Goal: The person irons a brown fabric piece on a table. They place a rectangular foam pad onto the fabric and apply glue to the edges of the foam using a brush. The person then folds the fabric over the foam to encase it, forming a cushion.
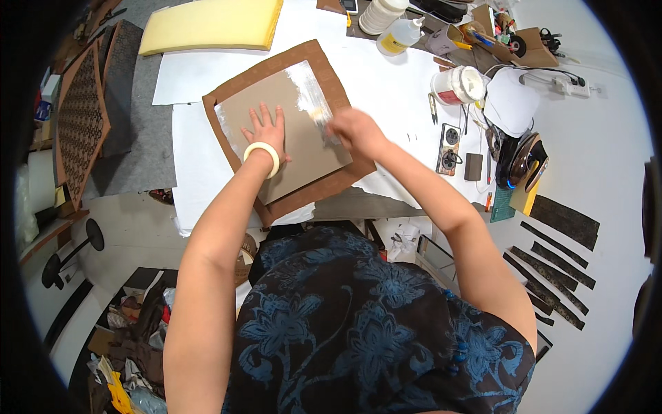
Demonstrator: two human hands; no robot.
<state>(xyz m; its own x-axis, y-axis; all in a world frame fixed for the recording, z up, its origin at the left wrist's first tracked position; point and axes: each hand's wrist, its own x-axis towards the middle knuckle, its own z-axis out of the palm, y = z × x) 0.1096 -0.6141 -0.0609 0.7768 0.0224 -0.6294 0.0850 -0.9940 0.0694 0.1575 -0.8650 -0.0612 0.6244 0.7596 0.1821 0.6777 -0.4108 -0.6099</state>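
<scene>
A grey-brown square board point(303, 169) lies on a larger brown sheet point(258, 72), which shows as a border around it. My left hand point(267, 134), with a cream bangle point(263, 160) at its wrist, presses flat on the board, fingers spread. My right hand point(358, 132) is closed around a brush point(319, 116) at the board's right edge; motion smears the brush and its handle is mostly hidden in my fist. White paste point(305, 84) coats a strip along that edge, and a thinner white streak runs down the left edge.
White paper point(186, 138) covers the table. A yellow foam slab point(210, 26) lies at the far left. An open white tub point(458, 85), a squeeze bottle point(400, 37), a power strip point(448, 148) and an iron point(524, 162) stand to the right. A patterned brown panel point(83, 124) leans at left.
</scene>
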